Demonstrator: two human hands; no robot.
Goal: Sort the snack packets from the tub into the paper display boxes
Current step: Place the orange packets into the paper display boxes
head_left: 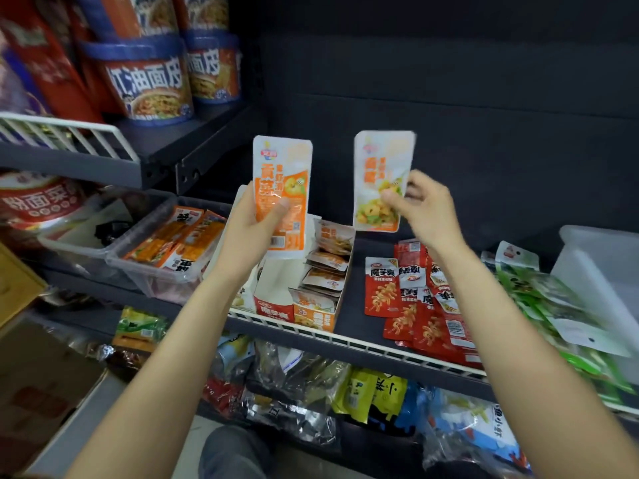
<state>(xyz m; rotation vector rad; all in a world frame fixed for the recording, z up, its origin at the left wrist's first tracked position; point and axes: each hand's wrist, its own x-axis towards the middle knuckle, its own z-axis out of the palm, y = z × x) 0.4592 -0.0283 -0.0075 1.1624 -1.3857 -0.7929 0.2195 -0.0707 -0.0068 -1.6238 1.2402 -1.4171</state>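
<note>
Two snack packets were raised above the dark shelf point(359, 271) when I checked the head view. My left hand point(256, 223) gripped the orange-and-white packet point(281, 195) at its lower half, thumb across the printed face and fingers curled behind. A second, white-edged packet showed behind it in the same grasp. My right hand point(425, 205) pinched the paler packet point(382, 181) at its lower right edge between thumb and forefinger. That packet was white with orange lettering and a picture of yellow-green food near the bottom; it was slightly blurred.

Both packets stood upright, long axes near vertical, printed faces toward the camera. The left one leaned a little to the right at its top, and so did the right one. They were apart, side by side.

Below them on the shelf stood an orange paper display box point(321, 305) holding a row of similar packets point(326, 267). Red packets point(415, 299) lay loose to its right, green packets point(539, 299) beyond. A clear plastic tub point(162, 267) of orange packets sat at the left.
</note>
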